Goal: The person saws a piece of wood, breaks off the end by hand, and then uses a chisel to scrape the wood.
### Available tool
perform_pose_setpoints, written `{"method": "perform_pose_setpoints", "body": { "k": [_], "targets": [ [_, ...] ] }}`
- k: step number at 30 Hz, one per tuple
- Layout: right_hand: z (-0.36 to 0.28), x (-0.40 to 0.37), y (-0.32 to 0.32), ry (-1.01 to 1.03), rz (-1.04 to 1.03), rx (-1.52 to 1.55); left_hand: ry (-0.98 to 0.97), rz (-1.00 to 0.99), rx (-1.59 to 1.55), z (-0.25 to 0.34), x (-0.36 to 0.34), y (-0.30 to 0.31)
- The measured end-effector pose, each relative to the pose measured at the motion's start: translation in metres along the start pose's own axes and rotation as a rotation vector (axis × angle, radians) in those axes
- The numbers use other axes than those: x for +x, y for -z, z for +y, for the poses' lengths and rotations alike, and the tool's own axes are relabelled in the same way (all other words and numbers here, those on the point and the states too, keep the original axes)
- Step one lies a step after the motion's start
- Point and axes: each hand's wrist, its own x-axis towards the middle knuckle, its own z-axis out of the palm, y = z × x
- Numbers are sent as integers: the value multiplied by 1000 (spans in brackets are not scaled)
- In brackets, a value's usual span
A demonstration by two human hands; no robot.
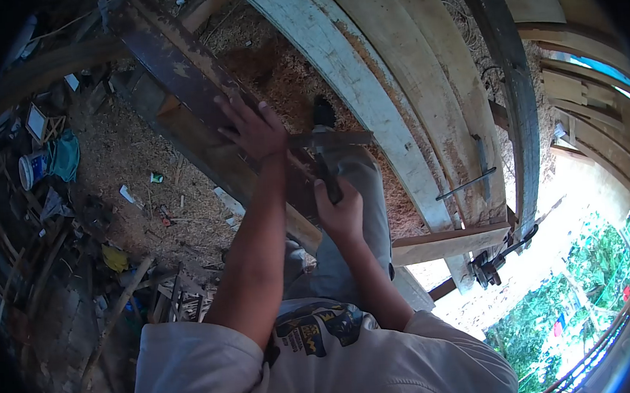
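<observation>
My left hand (258,131) lies flat on a long dark-painted board (182,67), fingers spread over its worn face. Just below and to the right, my right hand (341,211) is closed around the dark handle of a tool (333,189). A flat grey bar (333,139) lies crosswise at the far end of that handle, its left end reaching the board beside my left wrist. I cannot tell the tool's exact kind. The board slants from upper left down towards my legs, its paint scraped off in patches.
Long pale planks (409,73) curve along the right, with a metal clamp (467,183) on them. Another clamp (488,268) sits by a dark beam (517,109). Sawdust and scraps cover the ground (130,158). A white bucket (33,169) and sticks lie at left.
</observation>
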Motion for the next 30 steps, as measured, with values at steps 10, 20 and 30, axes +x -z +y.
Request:
{"method": "perform_pose_setpoints", "body": {
  "k": [10,20,30],
  "targets": [
    [-15,79,-7,239,-84,-230,237,96,27,1,34,-23],
    [-10,90,5,151,-208,-215,219,140,-43,-13,36,-24],
    [-32,94,12,80,-246,-129,320,95,135,6,38,-21]
  ]
}}
